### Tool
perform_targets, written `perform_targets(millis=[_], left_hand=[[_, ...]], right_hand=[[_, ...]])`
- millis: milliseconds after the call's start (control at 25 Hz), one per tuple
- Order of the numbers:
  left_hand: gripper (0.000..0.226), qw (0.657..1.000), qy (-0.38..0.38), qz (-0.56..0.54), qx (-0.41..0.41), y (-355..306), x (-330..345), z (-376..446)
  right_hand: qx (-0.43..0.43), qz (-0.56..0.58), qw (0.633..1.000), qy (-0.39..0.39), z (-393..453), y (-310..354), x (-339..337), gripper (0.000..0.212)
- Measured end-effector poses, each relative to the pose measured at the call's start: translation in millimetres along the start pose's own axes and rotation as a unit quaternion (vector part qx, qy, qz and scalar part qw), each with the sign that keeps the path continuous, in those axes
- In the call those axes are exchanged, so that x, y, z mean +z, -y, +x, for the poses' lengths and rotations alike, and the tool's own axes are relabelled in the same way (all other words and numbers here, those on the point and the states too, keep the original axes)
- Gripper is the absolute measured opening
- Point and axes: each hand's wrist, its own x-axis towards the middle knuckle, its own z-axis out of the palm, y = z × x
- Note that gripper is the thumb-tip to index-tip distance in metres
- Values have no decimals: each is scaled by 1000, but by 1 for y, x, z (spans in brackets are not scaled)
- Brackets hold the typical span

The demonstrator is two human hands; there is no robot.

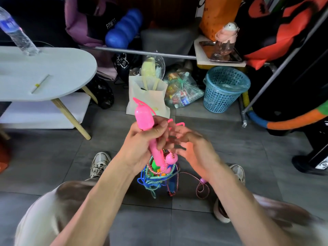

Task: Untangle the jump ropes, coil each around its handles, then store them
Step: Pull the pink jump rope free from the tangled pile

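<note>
Head view: one pink handle (144,118) is gripped upright in the left hand (140,144) so its pink cord (174,124) can be worked by the right hand (193,148), whose fingers are curled at the loops (grip blurred). A second pink handle (171,158) hangs above the tangled ropes (156,176), suspended over the tiled floor (248,157); at least three colours are counted.

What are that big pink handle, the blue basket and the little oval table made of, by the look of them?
Pink handle: most likely moulded plastic, smooth and glossy, with soft highlights on its rounded end.
Blue basket: probably plastic too, its wall a moulded lattice of small holes.
Oval table: a flat matt pale top, perhaps painted board, on light legs that look like wood.
</note>
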Motion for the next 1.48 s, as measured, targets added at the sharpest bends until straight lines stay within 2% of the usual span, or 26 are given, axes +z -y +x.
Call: perform_targets(millis=[40, 80, 160, 200, 280, 360, 440, 480, 560, 640, 680, 760, 800, 840, 880, 960, 1040, 1120, 1240, 1320, 1400, 1480], left_hand=[[8, 1000, 4, -19, 6, -5, 0, -2], [4, 999, 10, -32, 8, -9, 0, -4], [12, 999, 30, -32, 11, -13, -3, -6], [16, 999, 40, -29, 10, -14, -5, -7], [15, 998, 58, -19, 0, -15, -5, -10], [14, 997, 72, 0, -11, -16, -5, -11], [12, 998, 55, 18, -15, -20, -6, -10], [12, 999, 26, 18, -20, -21, -7, -8], [16, 997, -48, 56, -24, -18, -14, -4], [10, 977, -109, 185, -19, -10, -19, 0], [11, 953, -127, 275, -9, -3, -21, 1], [11, 878, -136, 457, 47, 6, -18, 0], [15, 856, -131, 495, 71, 10, -14, -1], [18, 861, -114, 490, 81, 13, -9, -4], [19, 881, -86, 459, 78, 16, -3, -6], [14, 900, -50, 427, 70, 24, 8, -8], [18, 877, -56, 469, 89, 34, 12, -8], [22, 848, -74, 515, 103, 37, 13, -4], [17, 805, -108, 577, 83, 32, 6, 1], [12, 779, -129, 609, 72, 27, 0, 5], [23, 751, -153, 636, 91, 23, -4, 8], [22, 730, -192, 645, 124, 17, -6, 11]], right_hand=[[24, -37, 999, 15, 1, -3, -1, 46], [36, -121, 992, 27, 1, -7, -2, 48], [35, -260, 963, 54, -1, -15, 0, 46], [22, -290, 955, 56, -2, -17, 4, 43], [-33, -326, 944, 41, -4, -21, 9, 37], [-101, -392, 914, 19, 0, -27, 10, 35], [-148, -453, 879, -22, 1, -32, 14, 19], [-164, -465, 868, -57, 2, -33, 15, 18], [-181, -443, 868, -131, 0, -26, 14, 21], [-188, -432, 864, -176, -3, -10, 9, 22], [-189, -431, 861, -191, -5, -1, 6, 22], [-194, -418, 862, -212, -7, 13, 1, 23], [-194, -417, 860, -220, -8, 18, -1, 25], [-191, -416, 860, -227, -10, 23, -1, 27], [-184, -406, 865, -231, -10, 26, -2, 28], [-154, -349, 898, -220, -9, 26, -3, 33], [-123, -273, 935, -191, -9, 22, -5, 33], [-132, -220, 949, -184, -12, 18, -5, 29], [-211, -197, 926, -243, -17, 29, -9, 27], [-235, -125, 914, -306, -19, 40, -12, 30], [-218, -9, 917, -334, -20, 51, -17, 35], [-181, 100, 932, -298, -21, 60, -23, 34]])
